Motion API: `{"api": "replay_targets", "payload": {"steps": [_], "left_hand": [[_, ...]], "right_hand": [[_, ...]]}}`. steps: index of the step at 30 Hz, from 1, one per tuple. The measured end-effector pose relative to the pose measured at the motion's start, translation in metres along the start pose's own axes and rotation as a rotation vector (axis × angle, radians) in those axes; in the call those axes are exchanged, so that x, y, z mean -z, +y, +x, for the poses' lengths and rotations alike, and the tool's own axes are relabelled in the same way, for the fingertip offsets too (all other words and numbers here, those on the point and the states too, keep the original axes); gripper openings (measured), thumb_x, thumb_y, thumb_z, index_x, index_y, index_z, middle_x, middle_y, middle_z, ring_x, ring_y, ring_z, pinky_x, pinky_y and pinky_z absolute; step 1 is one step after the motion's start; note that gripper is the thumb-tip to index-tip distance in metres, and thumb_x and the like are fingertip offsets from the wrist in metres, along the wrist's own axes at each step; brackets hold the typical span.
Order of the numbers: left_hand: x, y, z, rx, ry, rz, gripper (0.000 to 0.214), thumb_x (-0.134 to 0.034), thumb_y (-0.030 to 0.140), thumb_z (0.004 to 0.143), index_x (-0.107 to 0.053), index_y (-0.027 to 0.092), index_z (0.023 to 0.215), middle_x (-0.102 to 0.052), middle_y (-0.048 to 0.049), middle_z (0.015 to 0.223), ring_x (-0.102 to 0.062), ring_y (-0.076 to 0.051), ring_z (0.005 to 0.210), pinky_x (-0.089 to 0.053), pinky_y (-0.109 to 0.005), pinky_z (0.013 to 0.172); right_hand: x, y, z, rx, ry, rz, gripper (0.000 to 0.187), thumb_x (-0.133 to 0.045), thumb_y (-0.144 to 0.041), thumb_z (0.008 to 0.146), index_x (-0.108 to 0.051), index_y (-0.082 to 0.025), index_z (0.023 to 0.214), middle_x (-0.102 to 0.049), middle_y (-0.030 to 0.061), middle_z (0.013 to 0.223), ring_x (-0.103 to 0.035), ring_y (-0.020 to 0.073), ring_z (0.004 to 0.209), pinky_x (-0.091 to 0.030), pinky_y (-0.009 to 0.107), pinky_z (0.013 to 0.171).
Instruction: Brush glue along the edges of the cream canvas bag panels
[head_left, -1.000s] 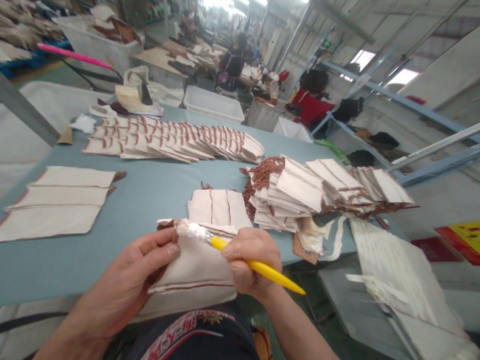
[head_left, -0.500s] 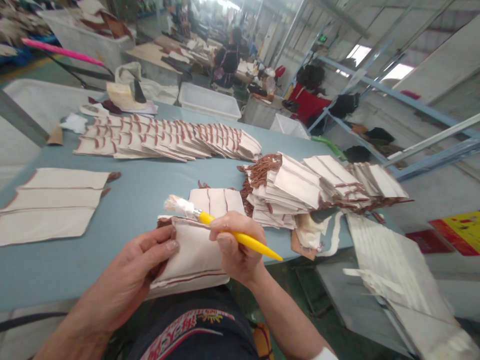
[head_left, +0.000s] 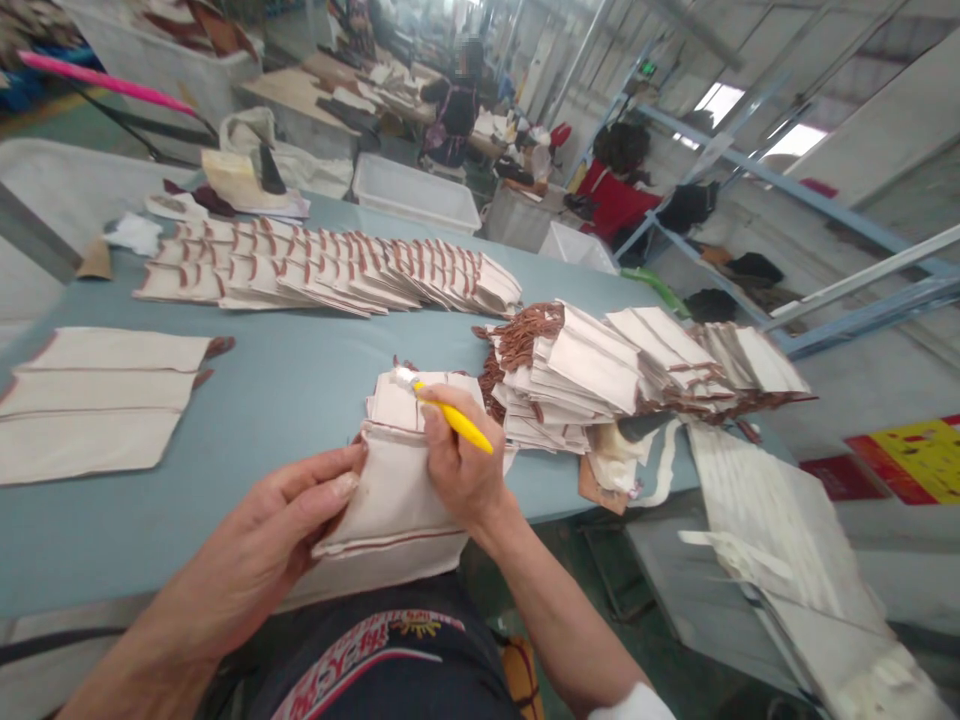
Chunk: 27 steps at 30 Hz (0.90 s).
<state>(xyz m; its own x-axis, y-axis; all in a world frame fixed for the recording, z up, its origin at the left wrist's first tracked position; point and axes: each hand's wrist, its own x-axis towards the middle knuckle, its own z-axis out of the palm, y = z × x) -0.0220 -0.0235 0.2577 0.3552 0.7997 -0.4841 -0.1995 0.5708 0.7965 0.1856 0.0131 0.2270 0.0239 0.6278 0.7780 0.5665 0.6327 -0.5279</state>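
Pinched in my left hand is the left edge of a cream fabric panel with brown piped seams, tilted at the table's front edge. My right hand grips a brush by its yellow handle, above the panel's upper right. White stuff coats the bristles, which are over or against another cream panel lying just behind; contact is hard to tell. A pile of similar panels with brown tassel-like ends lies to the right of my right hand.
A long overlapping row of cream panels crosses the back of the blue-grey table. One panel lies flat at left. White tubs stand beyond. A person is in the background. A blue metal frame rises at right.
My right hand has moved the brush up and to the right, from above the held panel's left corner to the panel behind. The held panel has shifted slightly right and up with my left hand.
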Motion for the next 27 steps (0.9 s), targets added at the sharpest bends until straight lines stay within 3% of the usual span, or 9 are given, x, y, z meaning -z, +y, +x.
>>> {"api": "replay_targets", "payload": {"steps": [3,6,13,18,20,23,27], "left_hand": [[0.015,-0.009,-0.002,-0.066,-0.039,0.179,0.046,-0.086,0.064,0.088,-0.089,0.028,0.117,-0.087,-0.0024,0.094,-0.079,-0.022,0.087,-0.063,-0.026,0.077],[0.024,-0.022,-0.001,-0.138,-0.072,0.4,0.046,-0.082,0.064,0.089,-0.089,0.027,0.117,-0.087,-0.0033,0.095,-0.08,-0.026,0.09,-0.066,-0.031,0.083],[0.012,-0.036,0.005,-0.488,-0.024,0.766,0.041,-0.063,0.054,0.101,-0.089,0.023,0.109,-0.088,-0.0056,0.098,-0.08,-0.024,0.084,-0.062,-0.023,0.076],[0.009,-0.03,0.001,-0.578,-0.003,0.78,0.036,-0.063,0.05,0.104,-0.088,0.026,0.098,-0.086,-0.0014,0.085,-0.078,-0.02,0.073,-0.058,-0.017,0.068],[0.012,-0.03,0.0,-0.64,0.026,0.816,0.032,-0.063,0.045,0.104,-0.086,0.026,0.092,-0.084,-0.0004,0.081,-0.076,-0.018,0.07,-0.057,-0.016,0.067],[0.017,-0.033,-0.002,-0.729,0.059,0.859,0.029,-0.066,0.035,0.102,-0.079,0.026,0.078,-0.079,0.0022,0.072,-0.074,-0.015,0.066,-0.056,-0.015,0.068],[0.023,-0.037,-0.005,-0.782,0.092,0.85,0.021,-0.07,0.03,0.098,-0.08,0.027,0.08,-0.083,0.0041,0.076,-0.073,-0.013,0.059,-0.055,-0.012,0.063]], "right_hand": [[0.009,0.007,0.009,-0.047,0.044,-0.071,0.026,-0.051,-0.031,0.118,-0.075,-0.021,0.118,-0.084,0.0083,0.107,-0.081,0.02,0.1,-0.065,0.031,0.091],[0.013,0.013,0.013,-0.07,0.054,-0.106,0.031,-0.048,-0.035,0.119,-0.074,-0.02,0.116,-0.083,0.008,0.105,-0.08,0.0191,0.095,-0.063,0.03,0.088],[-0.004,0.026,0.008,-0.128,0.084,-0.13,0.034,-0.048,-0.039,0.119,-0.075,-0.018,0.111,-0.084,0.0086,0.102,-0.078,0.0188,0.084,-0.061,0.031,0.078],[0.019,-0.003,0.004,-0.178,0.189,0.125,0.03,-0.052,-0.043,0.118,-0.074,-0.023,0.112,-0.073,-0.0006,0.079,-0.067,0.0139,0.062,-0.057,0.028,0.061],[0.035,-0.02,-0.002,-0.203,0.148,0.279,0.025,-0.055,-0.04,0.117,-0.074,-0.025,0.112,-0.067,-0.0036,0.071,-0.06,0.0118,0.053,-0.051,0.025,0.052],[0.052,-0.038,-0.013,-0.181,0.037,0.382,0.021,-0.057,-0.036,0.116,-0.074,-0.026,0.11,-0.073,-0.0011,0.077,-0.061,0.0118,0.051,-0.052,0.026,0.051],[0.053,-0.048,-0.017,-0.035,-0.036,0.392,0.023,-0.058,-0.035,0.116,-0.072,-0.025,0.101,-0.074,-0.0026,0.068,-0.063,0.0119,0.048,-0.05,0.026,0.05]]}}
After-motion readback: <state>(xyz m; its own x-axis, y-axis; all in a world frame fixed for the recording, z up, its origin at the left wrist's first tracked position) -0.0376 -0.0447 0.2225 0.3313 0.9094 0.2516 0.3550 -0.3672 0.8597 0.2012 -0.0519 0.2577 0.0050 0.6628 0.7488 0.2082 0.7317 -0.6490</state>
